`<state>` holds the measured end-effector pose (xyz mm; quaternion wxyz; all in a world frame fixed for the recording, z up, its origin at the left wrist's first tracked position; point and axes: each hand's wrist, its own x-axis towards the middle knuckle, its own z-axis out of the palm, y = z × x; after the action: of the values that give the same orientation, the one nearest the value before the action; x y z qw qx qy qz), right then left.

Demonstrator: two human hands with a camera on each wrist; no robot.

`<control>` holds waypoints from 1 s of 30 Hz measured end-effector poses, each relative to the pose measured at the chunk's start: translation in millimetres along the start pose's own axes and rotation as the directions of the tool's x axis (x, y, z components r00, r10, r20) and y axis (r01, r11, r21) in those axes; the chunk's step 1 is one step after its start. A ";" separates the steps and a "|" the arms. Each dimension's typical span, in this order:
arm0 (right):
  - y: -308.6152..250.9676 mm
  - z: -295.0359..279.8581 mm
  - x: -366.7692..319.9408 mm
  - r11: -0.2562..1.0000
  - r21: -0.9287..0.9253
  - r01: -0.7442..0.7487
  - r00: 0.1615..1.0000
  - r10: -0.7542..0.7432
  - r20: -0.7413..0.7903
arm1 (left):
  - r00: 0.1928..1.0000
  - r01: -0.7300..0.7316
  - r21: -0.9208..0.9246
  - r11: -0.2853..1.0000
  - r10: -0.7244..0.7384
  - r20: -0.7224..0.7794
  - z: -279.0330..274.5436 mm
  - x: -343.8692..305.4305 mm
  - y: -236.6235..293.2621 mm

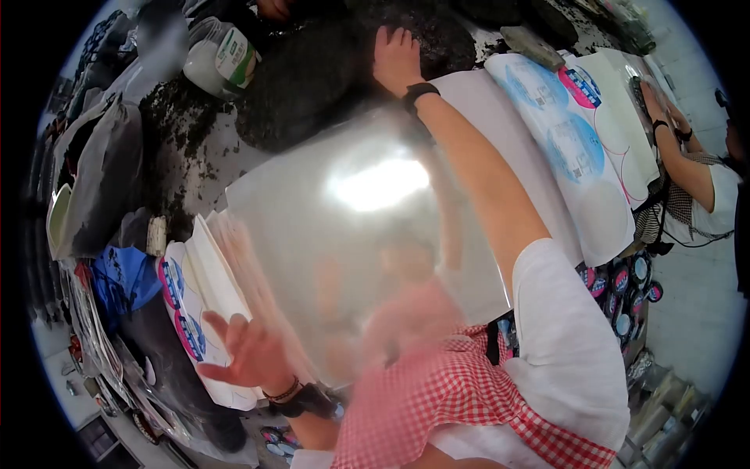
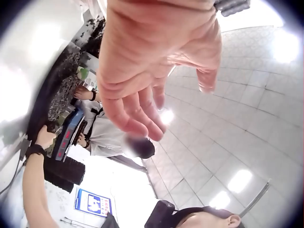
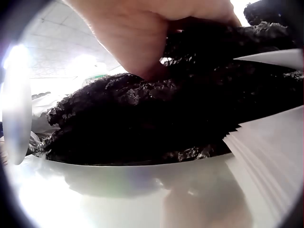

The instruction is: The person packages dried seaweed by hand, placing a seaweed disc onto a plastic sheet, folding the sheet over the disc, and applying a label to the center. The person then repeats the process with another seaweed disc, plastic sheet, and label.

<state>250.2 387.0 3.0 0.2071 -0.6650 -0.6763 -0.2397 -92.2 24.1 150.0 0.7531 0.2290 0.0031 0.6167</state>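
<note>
Person's R hand grips blk dried seaweed, L hand hangs free & loose, glossy plastic sheet btwn 'em.

This looks like a small packing workshop, probably for food. On the bench lies a broad black heap of crinkled, flaky stuff, with crumbs scattered to its left. A plastic jar with a green-and-white label stands just left of the heap, glossy film lies in front of it, and printed packaging in blue and pink lies to its right. A device with red digits, seemingly a scale, sits near the heap. Well to the heap's right, another worker leans over the work, above a tiled floor. A checked apron shows in front of the heap.
</note>
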 end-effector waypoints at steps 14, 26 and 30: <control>-11.2 -252.4 -203.1 0.818 0.244 0.521 0.850 -0.523 -0.061 | 0.818 0.446 0.884 -0.139 -0.337 -0.466 -34.2 -83.4 -37.3; -55.9 -256.8 -280.4 0.564 0.750 0.346 0.705 -0.684 0.189 | 0.900 -0.015 0.938 -0.348 -0.413 -0.139 -82.0 -131.6 -32.3; -54.4 -248.6 -273.5 0.479 0.831 0.283 0.688 -0.705 0.172 | 0.895 0.007 0.952 -0.305 -0.422 -0.142 -76.2 -120.9 -22.1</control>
<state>194.4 19.0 35.3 0.1989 -0.3184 -0.9072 0.1902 -122.6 -65.3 40.5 0.3683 0.8043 0.4299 0.1809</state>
